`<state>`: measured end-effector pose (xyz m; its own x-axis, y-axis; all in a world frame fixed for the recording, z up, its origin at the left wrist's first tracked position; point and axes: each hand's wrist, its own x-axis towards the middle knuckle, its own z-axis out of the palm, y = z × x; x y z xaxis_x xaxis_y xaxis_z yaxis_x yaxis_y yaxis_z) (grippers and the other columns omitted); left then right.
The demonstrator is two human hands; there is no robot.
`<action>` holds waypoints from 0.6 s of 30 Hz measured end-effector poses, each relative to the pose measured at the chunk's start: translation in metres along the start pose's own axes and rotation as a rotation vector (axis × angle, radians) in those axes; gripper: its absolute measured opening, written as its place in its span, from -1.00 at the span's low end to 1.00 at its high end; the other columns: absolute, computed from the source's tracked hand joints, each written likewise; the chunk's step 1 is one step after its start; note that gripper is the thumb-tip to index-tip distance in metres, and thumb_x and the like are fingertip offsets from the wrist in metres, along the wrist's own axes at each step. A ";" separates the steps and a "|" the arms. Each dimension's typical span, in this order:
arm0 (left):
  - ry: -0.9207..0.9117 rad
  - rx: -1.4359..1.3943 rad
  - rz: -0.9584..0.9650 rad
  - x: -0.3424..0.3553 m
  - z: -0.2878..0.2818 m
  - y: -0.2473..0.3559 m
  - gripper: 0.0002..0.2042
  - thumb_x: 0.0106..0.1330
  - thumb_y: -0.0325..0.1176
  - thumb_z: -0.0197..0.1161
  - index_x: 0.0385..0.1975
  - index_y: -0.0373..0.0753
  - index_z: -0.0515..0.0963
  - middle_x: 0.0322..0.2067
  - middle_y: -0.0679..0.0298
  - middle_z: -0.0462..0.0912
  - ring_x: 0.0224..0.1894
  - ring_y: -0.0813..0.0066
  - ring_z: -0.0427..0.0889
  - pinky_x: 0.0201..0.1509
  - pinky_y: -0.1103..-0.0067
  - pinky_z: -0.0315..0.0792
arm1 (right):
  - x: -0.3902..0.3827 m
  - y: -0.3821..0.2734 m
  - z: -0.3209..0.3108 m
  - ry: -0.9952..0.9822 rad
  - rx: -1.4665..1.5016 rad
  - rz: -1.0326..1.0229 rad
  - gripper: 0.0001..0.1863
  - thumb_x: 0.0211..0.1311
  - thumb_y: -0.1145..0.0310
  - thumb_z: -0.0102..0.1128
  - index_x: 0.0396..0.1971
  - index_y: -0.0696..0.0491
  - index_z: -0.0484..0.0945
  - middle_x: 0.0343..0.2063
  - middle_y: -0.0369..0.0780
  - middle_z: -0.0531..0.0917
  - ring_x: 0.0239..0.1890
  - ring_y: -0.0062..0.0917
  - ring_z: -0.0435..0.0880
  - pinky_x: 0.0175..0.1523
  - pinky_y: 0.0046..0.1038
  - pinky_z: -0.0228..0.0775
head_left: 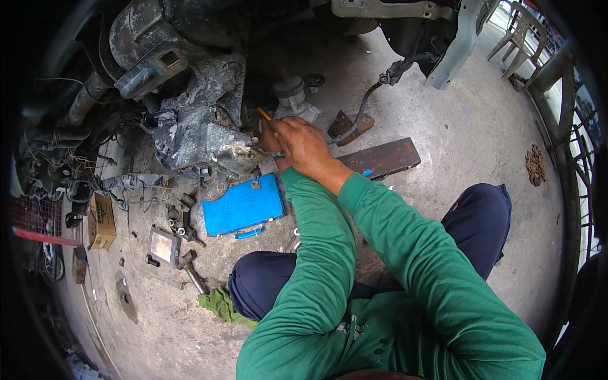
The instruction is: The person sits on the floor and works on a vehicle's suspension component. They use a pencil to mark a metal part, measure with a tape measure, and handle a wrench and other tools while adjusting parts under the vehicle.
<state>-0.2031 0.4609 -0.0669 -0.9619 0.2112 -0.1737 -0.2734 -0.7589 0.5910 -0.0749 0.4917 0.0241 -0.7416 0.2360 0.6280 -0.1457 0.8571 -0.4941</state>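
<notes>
Two hands, both yours, meet at the grimy engine block (196, 130) that sits on the concrete floor (468, 126). Your right hand (304, 144) lies on top, fingers curled down around something at the block's edge; a short metal shaft (277, 154) shows just beneath it, though whether the hand grips that shaft cannot be told. Your left hand (268, 134) is mostly hidden under the right, closed on a thin tool with an orange handle (264, 114) that sticks up past the knuckles. One blue plastic tool case (244, 206), lid shut, lies on the floor just below the block and beside your left sleeve. One rusty flat steel bar (380, 158) lies to the right of your hands, with a smaller rusty block (349, 125) above it and a black hose (364, 104) running across that block. One pale fluid reservoir (292, 98) stands behind your hands. Loose items to the left of the case: several sockets and wrenches (187, 228), a small grey metal box (164, 247), a cardboard carton (101, 220). One green rag (221, 304) lies by your left knee. One rusty chain piece (536, 164) lies well apart at far right.
</notes>
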 end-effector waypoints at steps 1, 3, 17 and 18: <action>0.000 0.003 -0.004 -0.001 0.000 0.000 -0.72 0.15 -0.45 0.42 -0.18 -0.43 0.60 -0.15 0.10 0.69 -0.17 0.22 0.72 -0.11 0.33 0.64 | 0.000 0.000 -0.001 -0.002 -0.004 0.000 -0.69 0.29 0.44 0.14 0.02 0.11 0.60 -0.18 -0.08 0.66 -0.04 -0.08 0.64 0.04 -0.11 0.53; 0.003 -0.004 -0.006 -0.002 0.004 0.001 -0.72 0.15 -0.44 0.42 -0.19 -0.42 0.60 -0.15 0.10 0.69 -0.17 0.22 0.73 -0.11 0.33 0.64 | 0.001 0.001 -0.001 0.010 0.010 -0.007 -0.70 0.30 0.43 0.14 0.01 0.12 0.60 -0.19 -0.07 0.66 -0.05 -0.07 0.64 0.02 -0.11 0.52; 0.144 -0.167 0.027 -0.003 0.018 -0.013 -0.72 0.14 -0.44 0.44 -0.19 -0.41 0.61 -0.15 0.11 0.70 -0.17 0.22 0.73 -0.12 0.33 0.64 | 0.028 -0.063 -0.183 -0.463 0.107 -0.069 -0.80 0.20 0.42 0.13 -0.24 0.20 0.58 -0.34 0.02 0.67 -0.24 0.01 0.67 -0.11 -0.07 0.50; 0.147 -0.199 0.106 0.013 0.004 -0.008 -0.72 0.16 -0.49 0.40 -0.15 -0.44 0.59 -0.13 0.07 0.69 -0.16 0.21 0.73 -0.09 0.32 0.65 | 0.036 -0.075 -0.194 -0.511 0.120 -0.101 -0.78 0.17 0.43 0.13 -0.23 0.22 0.59 -0.35 0.02 0.67 -0.26 -0.01 0.67 -0.13 -0.10 0.50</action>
<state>-0.2136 0.4726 -0.0707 -0.9698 0.0440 -0.2401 -0.1508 -0.8814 0.4476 0.0361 0.5246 0.2006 -0.9401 -0.1239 0.3176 -0.2846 0.7982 -0.5309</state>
